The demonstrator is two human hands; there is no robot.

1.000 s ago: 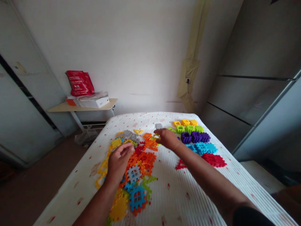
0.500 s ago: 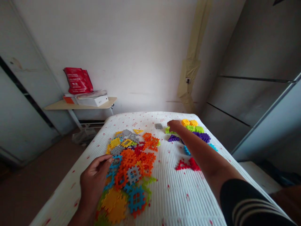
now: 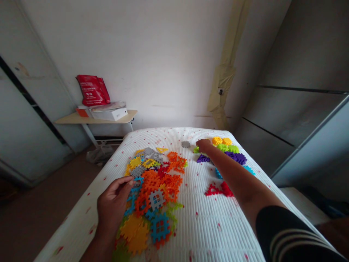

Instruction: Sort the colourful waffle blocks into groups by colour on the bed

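My left hand [image 3: 114, 200] is closed in a pinch at the left side of a mixed heap of plastic interlocking pieces. Its fingertips meet beside a blue window-shaped piece [image 3: 138, 183]; whether they grip anything is unclear. Orange pieces [image 3: 150, 180], a grey window piece [image 3: 156, 199] and yellow pieces [image 3: 135, 162] lie in that heap. My right hand [image 3: 204, 145] reaches to the far right, fingers curled down over light green pieces [image 3: 196, 149]. What it holds, if anything, is hidden. Left of it lies a grey piece [image 3: 185, 144], and nearer me a purple triangular piece [image 3: 203, 158].
Colour-grouped pieces lie at right: yellow [image 3: 217, 141], green [image 3: 233, 149], purple [image 3: 236, 158], blue [image 3: 249, 170] and red [image 3: 214, 189]. They rest on a white ribbed cover [image 3: 201, 225]. Behind, a small table [image 3: 68, 118] carries boxes and a red bag [image 3: 92, 91]. A grey cabinet [image 3: 294, 109] stands at right.
The view has shifted slightly, so everything sits a little further right. Both hands stay at about the same places over the pieces, the right still with its fingers down.
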